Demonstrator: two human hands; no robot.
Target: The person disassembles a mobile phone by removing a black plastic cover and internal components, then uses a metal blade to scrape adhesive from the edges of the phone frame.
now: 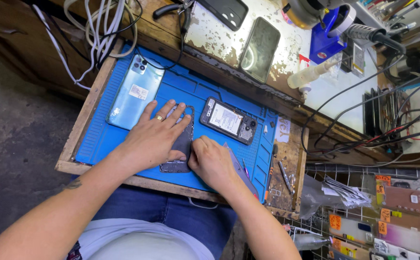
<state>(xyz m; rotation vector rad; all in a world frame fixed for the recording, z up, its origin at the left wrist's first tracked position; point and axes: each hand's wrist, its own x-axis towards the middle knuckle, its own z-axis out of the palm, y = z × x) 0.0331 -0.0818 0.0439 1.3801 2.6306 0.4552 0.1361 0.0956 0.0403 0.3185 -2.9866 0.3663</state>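
We see a dark phone panel (181,144) lying flat on the blue repair mat (99,139), near the mat's front edge, its long side running away from us. Our left hand (154,137) lies spread open on it, palm down, fingers fanned toward the far side, a ring on one finger, pressing the panel to the mat. Our right hand (211,160) is curled closed against the panel's right edge, knuckles up; whether it pinches a tool we cannot tell.

Just right of our right hand a grey flat piece (241,168) lies on the mat. Beyond the hands an opened phone (229,120) rests face down with its battery showing. To the left lies a light blue phone back (135,91), tilted. The mat sits on a worn wooden tabletop (287,159), where tweezers (285,175) lie near the right edge. Farther off, a dark phone (260,48) rests on a chipped white surface, and white cables (99,29) hang at the upper left.

The panel looks dark, glossy and mostly hidden by our left hand.
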